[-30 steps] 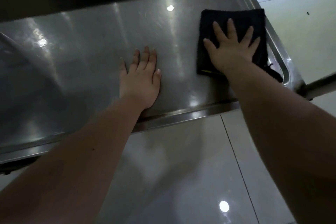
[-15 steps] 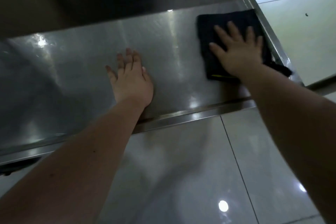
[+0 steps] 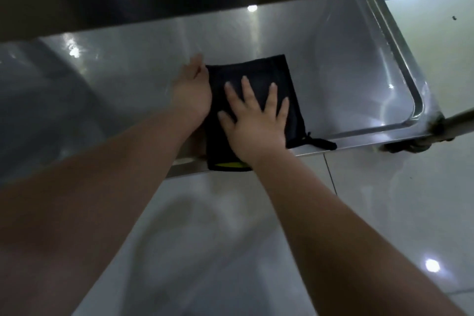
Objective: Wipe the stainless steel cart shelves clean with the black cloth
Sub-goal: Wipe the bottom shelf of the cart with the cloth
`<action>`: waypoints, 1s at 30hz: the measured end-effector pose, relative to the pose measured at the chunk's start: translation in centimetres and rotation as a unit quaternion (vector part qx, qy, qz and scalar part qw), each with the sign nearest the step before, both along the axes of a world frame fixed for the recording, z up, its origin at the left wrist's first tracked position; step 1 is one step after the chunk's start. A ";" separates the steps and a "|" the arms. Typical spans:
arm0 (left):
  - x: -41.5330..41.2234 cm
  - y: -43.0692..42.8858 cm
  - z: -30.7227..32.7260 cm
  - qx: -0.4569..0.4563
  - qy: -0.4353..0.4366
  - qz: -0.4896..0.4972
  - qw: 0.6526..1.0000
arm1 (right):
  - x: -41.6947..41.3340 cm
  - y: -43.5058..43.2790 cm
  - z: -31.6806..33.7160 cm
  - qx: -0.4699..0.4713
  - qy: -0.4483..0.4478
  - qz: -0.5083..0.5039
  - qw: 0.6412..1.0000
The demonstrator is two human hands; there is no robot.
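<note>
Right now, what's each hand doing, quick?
Left hand: open, edge-on against the black cloth's left side.
Right hand: open, fingers spread, pressing flat on the cloth.

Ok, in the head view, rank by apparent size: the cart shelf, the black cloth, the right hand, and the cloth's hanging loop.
1. cart shelf
2. black cloth, partly covered
3. right hand, only slightly smaller than the cloth; it sits nearer the camera, so this pair is unsure
4. hanging loop
</note>
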State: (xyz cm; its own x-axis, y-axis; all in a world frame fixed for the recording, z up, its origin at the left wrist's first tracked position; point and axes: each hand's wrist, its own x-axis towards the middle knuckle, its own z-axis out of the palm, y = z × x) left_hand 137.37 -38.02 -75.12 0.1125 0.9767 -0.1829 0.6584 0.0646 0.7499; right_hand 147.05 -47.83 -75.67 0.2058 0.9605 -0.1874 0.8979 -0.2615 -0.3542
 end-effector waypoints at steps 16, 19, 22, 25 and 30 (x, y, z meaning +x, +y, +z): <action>-3.6 1.1 -2.2 0.140 0.370 -0.168 0.903 | 9.9 -2.2 -1.9 -0.022 -0.067 -0.059 0.996; -9.1 4.5 -2.1 0.123 0.375 -0.173 0.902 | 8.3 -1.2 -1.6 -0.040 -0.090 -0.087 0.991; -10.2 4.6 -2.3 0.139 0.371 -0.184 0.900 | 3.8 2.2 -1.3 -0.022 -0.095 -0.009 0.995; -10.0 4.5 -2.3 0.143 0.361 -0.189 0.902 | 0.1 4.3 -1.5 -0.019 -0.103 0.003 0.995; -10.2 0.8 -2.2 0.155 0.355 -0.208 0.898 | 0.0 4.1 -2.6 0.000 -0.142 -0.018 0.990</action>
State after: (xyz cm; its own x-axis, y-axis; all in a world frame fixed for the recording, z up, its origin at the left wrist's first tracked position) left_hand 127.13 -37.18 -77.30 0.4425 0.8933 -0.0788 0.8963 -0.4377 0.0710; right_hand 147.07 -43.72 -78.30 0.2852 0.9512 -0.1177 0.9511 -0.2961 -0.0877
